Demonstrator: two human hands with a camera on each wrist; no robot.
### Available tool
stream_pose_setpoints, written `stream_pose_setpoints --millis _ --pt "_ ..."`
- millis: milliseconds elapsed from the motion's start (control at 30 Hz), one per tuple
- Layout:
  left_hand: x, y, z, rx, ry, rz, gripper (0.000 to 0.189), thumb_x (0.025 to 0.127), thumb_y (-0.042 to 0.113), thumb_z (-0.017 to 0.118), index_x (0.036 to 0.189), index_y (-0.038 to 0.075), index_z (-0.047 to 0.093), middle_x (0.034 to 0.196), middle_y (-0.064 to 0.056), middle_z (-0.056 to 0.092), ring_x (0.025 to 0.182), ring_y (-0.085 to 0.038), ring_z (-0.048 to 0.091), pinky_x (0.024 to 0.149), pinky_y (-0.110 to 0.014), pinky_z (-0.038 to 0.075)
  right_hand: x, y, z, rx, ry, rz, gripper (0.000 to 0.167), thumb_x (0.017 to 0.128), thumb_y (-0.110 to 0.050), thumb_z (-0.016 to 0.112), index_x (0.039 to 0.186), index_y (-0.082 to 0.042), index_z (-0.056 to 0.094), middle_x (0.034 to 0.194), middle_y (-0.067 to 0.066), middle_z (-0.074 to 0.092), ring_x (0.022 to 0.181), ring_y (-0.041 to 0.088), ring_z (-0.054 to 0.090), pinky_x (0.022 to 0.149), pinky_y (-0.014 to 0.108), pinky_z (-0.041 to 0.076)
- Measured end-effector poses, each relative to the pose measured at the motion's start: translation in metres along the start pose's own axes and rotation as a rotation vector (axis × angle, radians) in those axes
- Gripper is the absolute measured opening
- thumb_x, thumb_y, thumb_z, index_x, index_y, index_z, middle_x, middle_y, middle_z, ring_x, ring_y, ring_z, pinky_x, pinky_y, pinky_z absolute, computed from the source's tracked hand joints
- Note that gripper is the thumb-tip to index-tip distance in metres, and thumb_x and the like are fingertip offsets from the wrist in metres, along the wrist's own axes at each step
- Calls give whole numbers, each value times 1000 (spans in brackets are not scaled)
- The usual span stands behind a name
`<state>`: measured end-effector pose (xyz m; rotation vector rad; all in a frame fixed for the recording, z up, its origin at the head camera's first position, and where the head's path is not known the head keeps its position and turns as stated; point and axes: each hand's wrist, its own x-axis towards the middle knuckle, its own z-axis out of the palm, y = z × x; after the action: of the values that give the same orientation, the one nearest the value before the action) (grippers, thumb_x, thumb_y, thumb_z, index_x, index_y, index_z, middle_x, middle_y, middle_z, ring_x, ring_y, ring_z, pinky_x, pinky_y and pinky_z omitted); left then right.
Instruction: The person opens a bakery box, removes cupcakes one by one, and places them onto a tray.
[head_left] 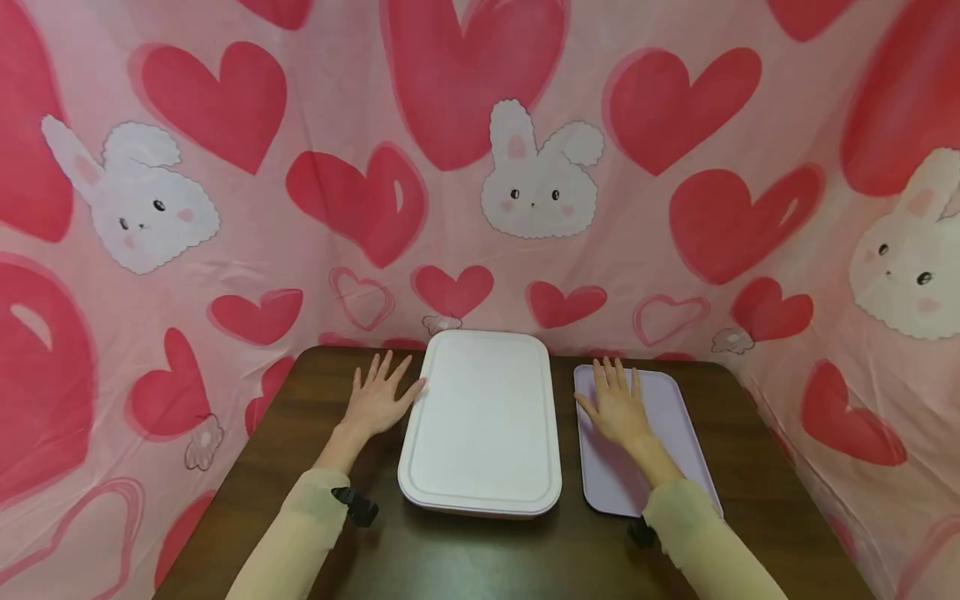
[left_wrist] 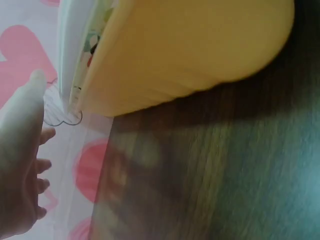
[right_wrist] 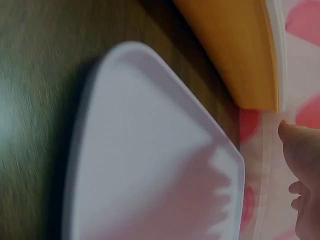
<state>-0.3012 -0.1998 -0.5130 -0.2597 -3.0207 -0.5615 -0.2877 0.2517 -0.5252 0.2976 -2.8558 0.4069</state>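
A box with a white lid (head_left: 480,417) stands in the middle of the table; the wrist views show its yellow body (left_wrist: 190,45) under the lid. My left hand (head_left: 378,402), fingers straight and spread, is beside the box's left edge, its thumb tip right at the lid's rim in the head view. To the right of the box lies a shallow lilac tray (head_left: 611,475). Over that tray I hold my right hand (head_left: 621,408) with fingers extended, casting a shadow on its surface in the right wrist view. Neither hand grips anything. The lid hides the inside of the box.
The dark wooden table (head_left: 487,554) ends at the back against a pink curtain (head_left: 465,217) printed with hearts and rabbits, which also hangs along both sides. A strip of table separates the box from the tray. Black wrist straps (head_left: 356,506) sit over the sleeves.
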Motion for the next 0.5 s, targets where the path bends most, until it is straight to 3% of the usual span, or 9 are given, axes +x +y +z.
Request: stream_pose_setpoints --millis 100,233,333,400,467,500 --pt "-1 1 1 -62 -17 -3 82 110 68 42 175 20 32 184 -23 19 172 -49 12 135 -77 7 1 -11 4 -7 -11 16 79 110 -39 61 164 12 36 171 38 37 164 56 29 133 78 14" --pt "-2 2 2 -76 -30 5 82 110 68 42 174 18 34 180 -26 28 169 -50 21 135 -77 13 2 -25 6 22 -25 -2 73 112 -35 60 162 14 39 168 39 41 162 57 34 132 77 22" --pt "3 -5 4 -173 -65 10 85 109 67 49 174 15 34 175 -28 38 163 -53 35 130 -76 27 9 -14 29 121 19 -47 70 113 -36 58 158 15 44 160 41 50 152 60 47 126 75 36" --pt "15 -20 15 -271 -63 32 86 107 68 54 171 13 39 166 -29 51 152 -52 52 121 -72 44 16 -1 47 216 39 -55 69 113 -38 58 156 15 48 154 40 57 142 58 59 120 70 47" --pt "28 -39 29 -386 -54 56 87 105 69 59 168 11 45 153 -27 65 135 -46 68 106 -60 59 24 12 64 325 58 -42 68 111 -41 59 152 14 54 144 37 66 125 51 72 106 61 60" --pt "28 -40 30 -443 -51 76 86 104 68 60 166 10 48 146 -25 70 126 -41 73 101 -53 62 25 11 63 375 53 -25 65 111 -39 59 149 14 56 139 35 70 118 48 75 99 57 63"
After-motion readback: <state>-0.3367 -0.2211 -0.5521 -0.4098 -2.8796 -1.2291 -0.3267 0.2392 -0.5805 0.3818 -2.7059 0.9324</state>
